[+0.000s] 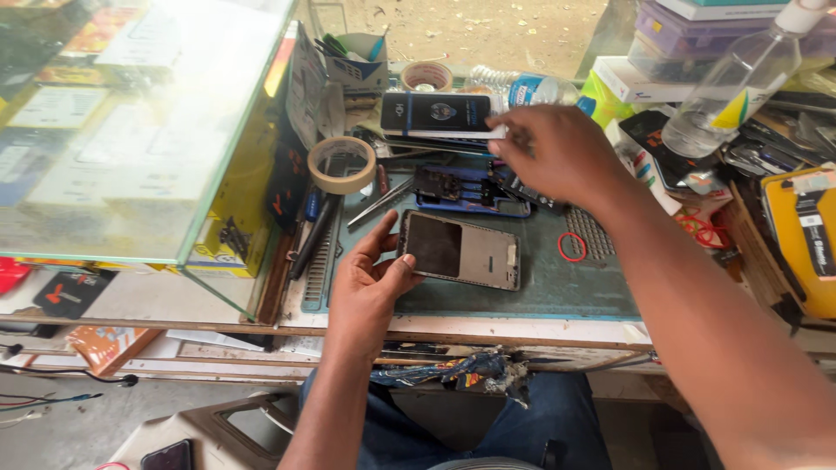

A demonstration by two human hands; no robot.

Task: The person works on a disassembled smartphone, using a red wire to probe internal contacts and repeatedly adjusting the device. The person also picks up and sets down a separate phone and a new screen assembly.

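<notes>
Two hands work: the left hand (370, 283) pinches the opened phone frame (460, 251) at its near-left edge on the mat (557, 292), while the right hand (557, 152), fingers together, picks among far parts and could knock the tweezers (380, 204).

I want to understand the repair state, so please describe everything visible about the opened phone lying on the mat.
The opened phone lies flat and crosswise on the grey-green mat, back cover off. A dark rectangular panel fills its left part; the right part is pale, metallic-looking frame with small openings. The left hand steadies its left end, thumb on the near corner. The right hand is away from it, reaching among tools behind.
</notes>
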